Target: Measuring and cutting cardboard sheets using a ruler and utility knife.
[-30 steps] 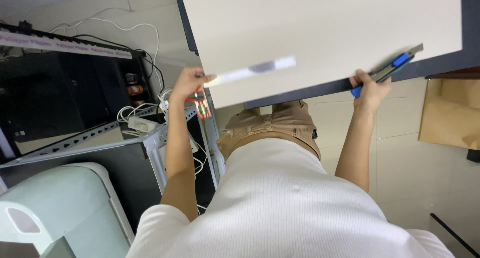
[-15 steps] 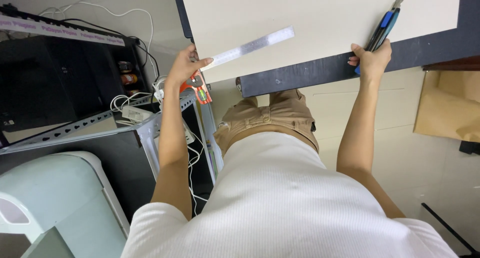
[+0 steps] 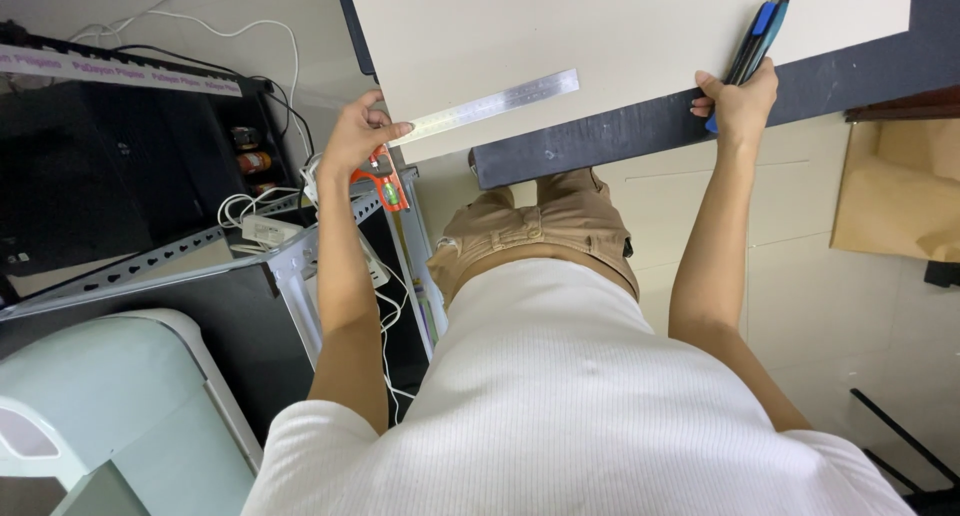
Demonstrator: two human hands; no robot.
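I'm seeing left hand (image 3: 352,136) pinching steel ruler (image 3: 497,104) end, ruler lying tilted on pale board (image 3: 620,36), at 11 o'clock. Right hand (image 3: 738,101) at 1 o'clock, gripping blue utility knife (image 3: 752,38) over dark mat (image 3: 640,126) edge.

board (image 3: 620,26) middle: open | left edge: steel ruler (image 3: 495,104) lies across

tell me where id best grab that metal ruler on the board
Probably the bare right half of the metal ruler, from above. It lies flat and slanted on the pale board, and the left hand already covers its left end, so pinch across the narrow edges.
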